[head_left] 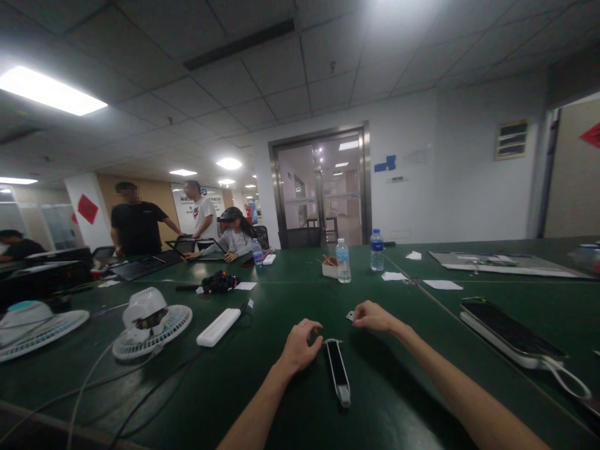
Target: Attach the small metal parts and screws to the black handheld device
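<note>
On the green table, my left hand (301, 347) rests just left of a slim, long device with a black face and pale edges (337, 369). Its fingers are curved, with a gap between thumb and forefinger and nothing visible between them. Beyond the device's far end and to its right, my right hand (374, 317) has its fingertips closed on a small light metal plate (350, 315). The device lies lengthwise, its lighter tip towards me. Whether my left hand touches it I cannot tell.
A white power strip (219, 327) and fan parts (150, 331) with loose cables lie left. Ahead stand a water bottle (343, 262) beside a small box (329, 269) and a second bottle (376, 251). A phone-like device (513, 328) lies right. Several people are at the far left.
</note>
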`<state>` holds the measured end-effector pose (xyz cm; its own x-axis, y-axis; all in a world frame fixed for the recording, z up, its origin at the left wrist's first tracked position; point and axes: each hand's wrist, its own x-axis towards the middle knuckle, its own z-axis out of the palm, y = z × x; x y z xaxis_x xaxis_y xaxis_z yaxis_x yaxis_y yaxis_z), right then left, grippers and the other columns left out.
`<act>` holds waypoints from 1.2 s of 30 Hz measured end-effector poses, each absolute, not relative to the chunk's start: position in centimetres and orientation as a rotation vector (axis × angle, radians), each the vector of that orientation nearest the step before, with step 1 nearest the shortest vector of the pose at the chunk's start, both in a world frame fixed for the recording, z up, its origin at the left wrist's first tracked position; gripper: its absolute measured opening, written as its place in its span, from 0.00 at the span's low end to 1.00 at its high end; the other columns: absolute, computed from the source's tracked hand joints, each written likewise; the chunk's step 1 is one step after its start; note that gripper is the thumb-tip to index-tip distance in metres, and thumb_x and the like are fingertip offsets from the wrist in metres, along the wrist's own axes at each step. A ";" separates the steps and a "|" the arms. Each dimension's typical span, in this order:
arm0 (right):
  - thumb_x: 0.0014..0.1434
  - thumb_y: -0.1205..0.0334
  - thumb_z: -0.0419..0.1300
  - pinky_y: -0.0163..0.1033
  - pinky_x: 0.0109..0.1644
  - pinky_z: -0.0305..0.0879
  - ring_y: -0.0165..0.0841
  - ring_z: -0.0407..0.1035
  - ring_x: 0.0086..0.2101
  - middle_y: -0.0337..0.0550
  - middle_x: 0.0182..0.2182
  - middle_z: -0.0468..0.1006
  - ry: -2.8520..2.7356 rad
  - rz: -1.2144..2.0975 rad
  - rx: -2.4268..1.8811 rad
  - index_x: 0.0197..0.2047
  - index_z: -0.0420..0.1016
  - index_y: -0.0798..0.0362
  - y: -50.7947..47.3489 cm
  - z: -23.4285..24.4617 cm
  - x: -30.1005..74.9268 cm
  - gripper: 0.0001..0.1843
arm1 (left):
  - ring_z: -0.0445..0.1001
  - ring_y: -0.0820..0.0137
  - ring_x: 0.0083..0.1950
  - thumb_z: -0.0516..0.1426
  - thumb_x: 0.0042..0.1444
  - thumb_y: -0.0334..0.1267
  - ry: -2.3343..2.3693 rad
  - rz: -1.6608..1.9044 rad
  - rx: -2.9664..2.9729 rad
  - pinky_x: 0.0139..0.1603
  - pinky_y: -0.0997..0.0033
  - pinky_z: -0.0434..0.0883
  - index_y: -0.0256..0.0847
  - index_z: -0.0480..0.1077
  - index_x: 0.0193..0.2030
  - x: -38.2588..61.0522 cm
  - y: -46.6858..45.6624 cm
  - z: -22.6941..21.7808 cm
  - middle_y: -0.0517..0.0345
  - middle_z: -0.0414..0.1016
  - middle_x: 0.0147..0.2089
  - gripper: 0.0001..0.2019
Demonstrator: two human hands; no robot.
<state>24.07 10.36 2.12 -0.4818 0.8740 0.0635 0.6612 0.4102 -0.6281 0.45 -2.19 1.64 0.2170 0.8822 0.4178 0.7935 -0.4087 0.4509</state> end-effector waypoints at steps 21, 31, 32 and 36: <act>0.38 0.60 0.68 0.29 0.26 0.56 0.24 0.64 0.22 0.34 0.20 0.72 -2.056 1.627 -0.754 0.26 0.65 0.57 7.3 1.3 18.3 0.17 | 0.67 0.72 0.33 0.56 0.56 0.42 1.408 1.090 2.390 0.36 0.73 0.65 0.39 0.72 0.41 0.6 -1.8 0.9 0.57 0.73 0.35 0.11; 0.35 0.60 0.71 0.28 0.23 0.53 0.24 0.64 0.21 0.34 0.19 0.72 -2.052 1.729 -0.706 0.26 0.65 0.58 7.7 1.4 18.5 0.20 | 0.69 0.71 0.35 0.56 0.56 0.39 1.380 1.035 2.418 0.37 0.73 0.66 0.40 0.73 0.40 1.0 -2.0 1.4 0.56 0.74 0.37 0.08; 0.34 0.60 0.71 0.28 0.23 0.53 0.23 0.63 0.21 0.34 0.19 0.72 -2.048 1.732 -0.700 0.25 0.65 0.58 7.6 1.6 18.5 0.20 | 0.69 0.72 0.35 0.56 0.57 0.39 1.368 1.043 2.423 0.37 0.73 0.66 0.40 0.73 0.40 1.0 -1.9 1.3 0.56 0.74 0.36 0.08; 0.34 0.60 0.72 0.29 0.23 0.53 0.24 0.64 0.21 0.36 0.20 0.73 -2.029 1.749 -0.693 0.25 0.64 0.58 7.4 2.3 18.8 0.21 | 0.69 0.72 0.34 0.55 0.57 0.39 1.351 1.072 2.443 0.36 0.73 0.65 0.40 0.74 0.40 1.0 -1.6 1.1 0.56 0.74 0.36 0.09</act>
<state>18.76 7.37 2.34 -0.8097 0.5857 -0.0374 0.1232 0.1073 -0.9866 1.04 -1.64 1.09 0.3387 0.7878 0.5144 0.6798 -0.5829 0.4451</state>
